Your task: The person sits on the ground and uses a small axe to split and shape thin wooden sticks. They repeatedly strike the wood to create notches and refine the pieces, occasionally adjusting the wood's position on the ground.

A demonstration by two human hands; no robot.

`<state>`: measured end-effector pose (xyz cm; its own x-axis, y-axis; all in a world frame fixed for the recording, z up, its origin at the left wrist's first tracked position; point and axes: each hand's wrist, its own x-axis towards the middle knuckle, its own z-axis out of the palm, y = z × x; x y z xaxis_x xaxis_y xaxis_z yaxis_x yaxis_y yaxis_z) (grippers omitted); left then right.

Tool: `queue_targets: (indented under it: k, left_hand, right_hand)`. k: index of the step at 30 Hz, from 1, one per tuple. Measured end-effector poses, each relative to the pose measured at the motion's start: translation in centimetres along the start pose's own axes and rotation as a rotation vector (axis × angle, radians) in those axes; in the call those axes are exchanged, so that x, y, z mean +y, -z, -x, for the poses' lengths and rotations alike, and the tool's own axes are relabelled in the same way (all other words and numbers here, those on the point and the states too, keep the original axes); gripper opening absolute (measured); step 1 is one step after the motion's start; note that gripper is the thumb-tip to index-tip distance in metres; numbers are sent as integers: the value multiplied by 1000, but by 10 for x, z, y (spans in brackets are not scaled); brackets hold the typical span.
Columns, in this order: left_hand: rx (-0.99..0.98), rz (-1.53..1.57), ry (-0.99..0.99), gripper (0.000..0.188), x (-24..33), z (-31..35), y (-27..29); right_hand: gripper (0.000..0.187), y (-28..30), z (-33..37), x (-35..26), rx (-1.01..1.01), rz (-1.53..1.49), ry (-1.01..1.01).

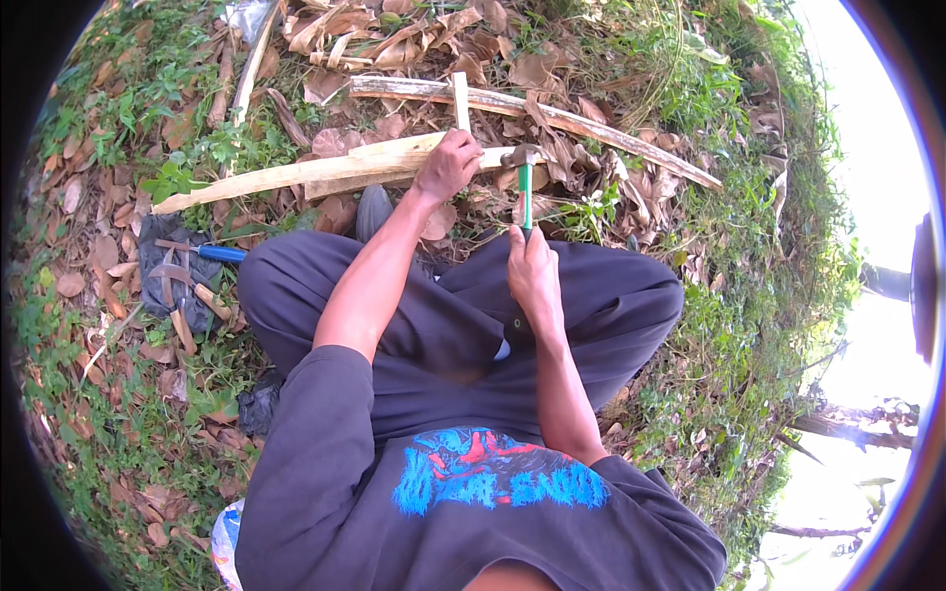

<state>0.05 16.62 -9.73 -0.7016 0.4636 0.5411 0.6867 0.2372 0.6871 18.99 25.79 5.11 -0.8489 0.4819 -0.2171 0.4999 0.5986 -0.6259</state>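
My left hand (450, 167) is closed where a short pale wooden slat (460, 103) meets a long pale wooden plank (266, 179). The slat points away from me, and its near end is hidden by the hand. Whether the fingertips also pinch something small, I cannot tell. In my right hand (533, 266) is the dark grip of a claw hammer (526, 192) with a green handle. Its metal head is over the plank's right part, just right of my left fingers. A second board (340, 184) shows partly beneath the plank.
Beyond the plank lies a long weathered wooden strip (591, 131). To my left, a blue-handled tool (219, 253) and other tools with wooden handles (182, 330) rest on a black plastic bag (158, 261). Dry leaves (394, 49) and grass cover the ground around my crossed legs.
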Motion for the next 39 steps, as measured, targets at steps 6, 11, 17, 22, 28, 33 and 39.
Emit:
queue_targets:
  k: [6, 11, 17, 22, 28, 33, 39]
  left_hand:
    - [-73, -28, 11, 20, 5, -8, 10]
    - [-69, -117, 28, 22, 14, -12, 18]
    - [-40, -38, 102, 17, 12, -3, 8]
    - [-39, -47, 127, 13, 3, -2, 3]
    - [-23, -51, 103, 7, 12, -1, 5]
    - [-26, -59, 115, 8, 8, -1, 3]
    - [-34, -67, 114, 9, 4, -1, 3]
  right_hand:
    - [38, 8, -4, 51, 59, -78, -53]
    - [39, 2, -3, 73, 35, -49, -54]
    - [38, 6, 0, 56, -49, -68, -74]
    - [36, 10, -3, 48, -88, -76, -107]
    - [33, 11, -12, 30, -94, -64, -56]
    - [32, -3, -19, 22, 16, 111, 211]
    - [30, -16, -25, 18, 30, 124, 281]
